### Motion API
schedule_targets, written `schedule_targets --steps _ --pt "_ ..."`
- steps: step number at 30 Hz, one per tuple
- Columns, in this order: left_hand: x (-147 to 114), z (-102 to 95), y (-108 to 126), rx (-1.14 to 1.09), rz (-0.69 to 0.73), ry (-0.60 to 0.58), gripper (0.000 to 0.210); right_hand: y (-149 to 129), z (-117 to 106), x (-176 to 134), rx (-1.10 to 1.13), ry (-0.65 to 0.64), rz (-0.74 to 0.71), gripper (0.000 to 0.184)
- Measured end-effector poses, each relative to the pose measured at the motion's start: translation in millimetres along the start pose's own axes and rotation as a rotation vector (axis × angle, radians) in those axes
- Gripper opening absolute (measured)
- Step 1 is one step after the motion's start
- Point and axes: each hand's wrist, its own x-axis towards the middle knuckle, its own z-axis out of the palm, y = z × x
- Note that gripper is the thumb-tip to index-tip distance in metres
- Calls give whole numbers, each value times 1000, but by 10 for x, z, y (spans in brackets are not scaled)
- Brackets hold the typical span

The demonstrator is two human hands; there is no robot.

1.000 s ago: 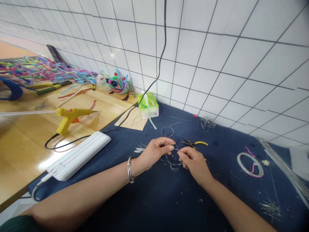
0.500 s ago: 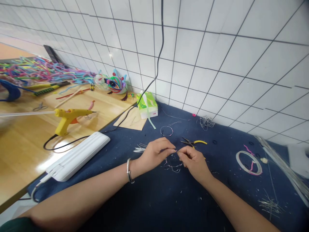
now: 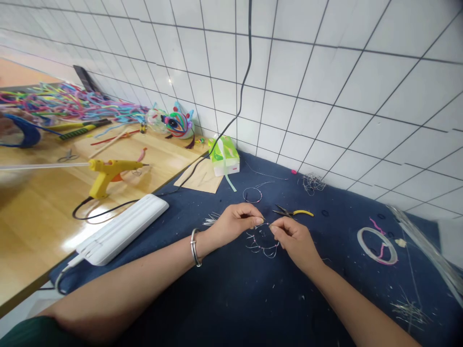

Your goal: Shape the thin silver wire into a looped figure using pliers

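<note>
A thin wire ring (image 3: 264, 247) with small beads and wire loops along its lower edge hangs between my hands. My left hand (image 3: 237, 222), a silver bangle at its wrist, pinches the ring's upper left between thumb and fingers. On the other side, my right hand (image 3: 295, 241) pinches the ring's upper right; the fingertips hide the exact grip. Just beyond my hands lies a second wire ring (image 3: 252, 194) with a loose tail. Pliers with a yellow handle (image 3: 303, 212) rest behind my right hand. Cut wires (image 3: 211, 219) lie by my left hand.
A white power strip (image 3: 123, 230) and a yellow glue gun (image 3: 104, 176) are at left. At the back stands a tissue box (image 3: 224, 156). Tangled wire (image 3: 313, 183) lies by the wall; a white ring-shaped spool (image 3: 377, 246) and long wires (image 3: 427, 250) are at right.
My hands have moved slightly apart, and more of the beaded wire ring shows between them. The whole view has shifted a little.
</note>
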Motion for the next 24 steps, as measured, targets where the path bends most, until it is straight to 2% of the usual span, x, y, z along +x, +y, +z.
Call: schedule_targets --steps 3,5,6,8,11,14,17,20,22,24 --pt "-41 -6 62 286 254 -31 16 -21 0 -7 -1 11 4 16" --pt "-60 2 74 354 317 -69 17 -23 9 -10 8 14 10 17" --pt "-62 10 67 331 285 -66 17 -21 14 -10 11 15 8 17" --pt "-49 26 24 167 116 -34 17 -10 19 -8 10 14 -7 17" --pt "-1 41 -74 -244 -203 -89 19 14 13 4 -8 1 -32 16" --pt "30 42 -125 -428 -323 -147 19 34 0 18 -25 -20 -34 16" --pt "11 43 -73 -245 -202 -98 18 27 -5 20 -20 -19 -21 15" --pt "-42 46 36 198 81 -42 17 -3 2 9 -4 3 5 16" --pt "-72 47 92 414 246 -68 18 -16 6 0 10 22 27 17" --pt "-80 47 109 480 284 -63 18 -9 6 -4 33 45 45 17"
